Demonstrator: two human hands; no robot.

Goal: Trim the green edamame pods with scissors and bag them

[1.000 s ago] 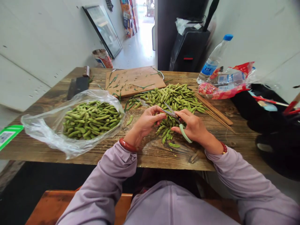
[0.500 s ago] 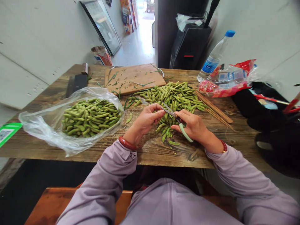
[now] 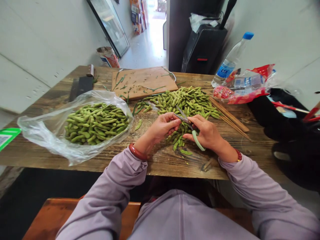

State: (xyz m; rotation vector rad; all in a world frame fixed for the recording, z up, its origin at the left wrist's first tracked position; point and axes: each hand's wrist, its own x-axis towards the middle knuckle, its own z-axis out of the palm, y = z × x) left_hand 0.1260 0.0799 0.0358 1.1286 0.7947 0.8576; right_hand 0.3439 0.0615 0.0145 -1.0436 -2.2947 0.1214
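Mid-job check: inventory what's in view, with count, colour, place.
table: one, brown, centre
loose pods: many, green, mid-table
bagged pods: many, green, in bag
bag: one, clear, table left
scissors: one, green-handled, right hand
board: one, brown, table back
cleaver: one, dark, behind bag
sticks: several, brown, table right
bottle: one, clear, back right
packaging: count unclear, red, table right
bucket: one, red-white, floor
box: one, black, beyond table
card: one, green, left edge
left hand: one, mauve-sleeved, by blades
right hand: one, mauve-sleeved, on scissors

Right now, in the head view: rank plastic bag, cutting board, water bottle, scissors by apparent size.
1. Plastic bag
2. Cutting board
3. Water bottle
4. Scissors, partly hidden by the right hand

Nearness enlarges the bag, so real sizes may differ.
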